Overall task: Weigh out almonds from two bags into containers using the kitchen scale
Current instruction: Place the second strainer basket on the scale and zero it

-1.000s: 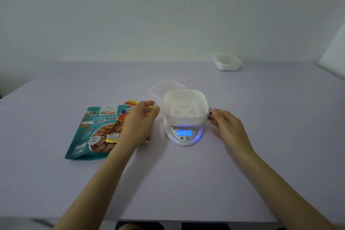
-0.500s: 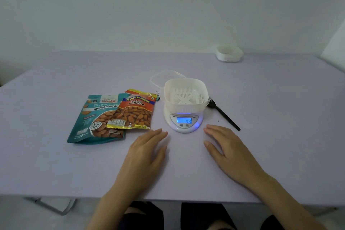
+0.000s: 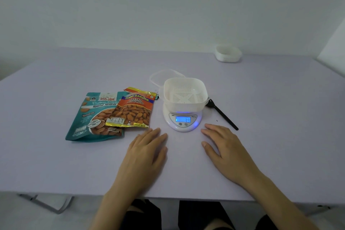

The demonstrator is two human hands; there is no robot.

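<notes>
Two hands, left hand (image 3: 147,147) and right hand (image 3: 224,147), lie flat, fingers released, on the tabletop (image 3: 280,136). The scale (image 3: 182,120), with an empty white container (image 3: 185,93), sits just beyond the fingertips; both almond bags (image 3: 119,112) lie left. Weighing seems unstarted; next likely means opening a bag.

Dim, flat light; perhaps slight softness.

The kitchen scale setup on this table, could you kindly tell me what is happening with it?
A person is set up to weigh almonds. A white slotted plastic basket sits empty on the round white digital scale, whose blue display is lit. A teal roasted-almond bag and an orange salted-almond bag lie left of it. The left hand and right hand rest flat, holding nothing.
</notes>
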